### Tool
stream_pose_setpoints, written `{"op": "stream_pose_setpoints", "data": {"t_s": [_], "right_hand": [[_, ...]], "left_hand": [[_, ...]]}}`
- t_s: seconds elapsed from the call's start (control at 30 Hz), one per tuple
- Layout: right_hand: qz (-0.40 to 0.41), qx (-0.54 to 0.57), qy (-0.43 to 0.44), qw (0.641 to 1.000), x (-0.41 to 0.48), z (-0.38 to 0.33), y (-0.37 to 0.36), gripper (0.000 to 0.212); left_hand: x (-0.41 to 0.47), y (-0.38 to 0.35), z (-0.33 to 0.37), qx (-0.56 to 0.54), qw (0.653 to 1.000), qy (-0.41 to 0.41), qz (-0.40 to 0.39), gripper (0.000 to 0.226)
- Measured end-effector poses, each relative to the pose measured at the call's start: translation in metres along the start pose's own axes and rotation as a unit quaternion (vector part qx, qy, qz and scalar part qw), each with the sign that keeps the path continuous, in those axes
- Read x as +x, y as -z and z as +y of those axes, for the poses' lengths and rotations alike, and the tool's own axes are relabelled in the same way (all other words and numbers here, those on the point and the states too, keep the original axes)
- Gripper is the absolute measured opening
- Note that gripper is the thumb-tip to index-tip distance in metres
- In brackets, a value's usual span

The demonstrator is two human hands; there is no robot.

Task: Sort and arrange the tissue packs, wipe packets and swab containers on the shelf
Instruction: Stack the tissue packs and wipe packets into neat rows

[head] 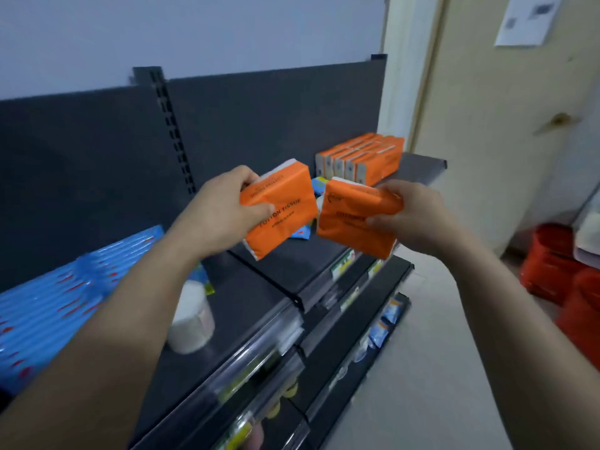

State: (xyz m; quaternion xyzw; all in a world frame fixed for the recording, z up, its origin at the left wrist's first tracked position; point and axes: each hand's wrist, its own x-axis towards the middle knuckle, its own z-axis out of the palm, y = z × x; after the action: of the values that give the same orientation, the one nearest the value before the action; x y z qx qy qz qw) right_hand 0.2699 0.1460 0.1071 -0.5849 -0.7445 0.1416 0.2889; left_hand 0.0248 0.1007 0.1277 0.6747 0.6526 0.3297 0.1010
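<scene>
We are sorting tissues: our left hand (224,207) grips one orange tissue pack (287,211), our right hand (410,216) grips a second tissue pack (349,222), both mid-frame above the shelf (285,274). Next, we think, they should join the orange row (363,157) at upper right. The swab container (191,316), lower left, shows white inside.

Dim, flat indoor light with a cool cast, no hard shadows or glare; the dark shelf (276,280) swallows detail. Motion blur smears near-left blue packs (48,303) and white container (191,319). Wide-angle distortion bends the edges, and the far-right door frame (418,92) leans.
</scene>
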Motion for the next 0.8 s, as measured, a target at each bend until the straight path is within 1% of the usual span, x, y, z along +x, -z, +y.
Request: {"op": "stream_pose_setpoints", "data": {"t_s": [0.1,0.2,0.37,0.47,0.63,0.8], "right_hand": [[0.012,-0.018,-0.037,0.999,0.008,0.038,0.016,0.039],[0.019,-0.012,-0.075,0.997,0.021,0.076,0.029,0.038],[0.031,-0.022,-0.108,0.993,0.060,0.132,0.043,0.036],[0.032,-0.027,-0.116,0.992,0.100,0.158,0.047,0.037],[0.031,-0.048,-0.105,0.993,0.182,0.194,0.057,0.038],[0.041,-0.037,-0.121,0.991,0.235,0.243,0.070,0.036]], "left_hand": [[0.029,-0.035,0.023,-0.013,0.999,-0.028,-0.036,0.027],[0.060,-0.070,0.041,-0.029,0.997,-0.047,-0.061,0.027],[0.117,-0.125,0.059,-0.065,0.992,-0.044,-0.096,0.025],[0.160,-0.149,0.068,-0.061,0.993,-0.041,-0.088,0.026],[0.239,-0.174,0.078,-0.061,0.997,-0.025,-0.039,0.028],[0.298,-0.217,0.102,-0.070,0.996,-0.019,-0.043,0.027]]}}
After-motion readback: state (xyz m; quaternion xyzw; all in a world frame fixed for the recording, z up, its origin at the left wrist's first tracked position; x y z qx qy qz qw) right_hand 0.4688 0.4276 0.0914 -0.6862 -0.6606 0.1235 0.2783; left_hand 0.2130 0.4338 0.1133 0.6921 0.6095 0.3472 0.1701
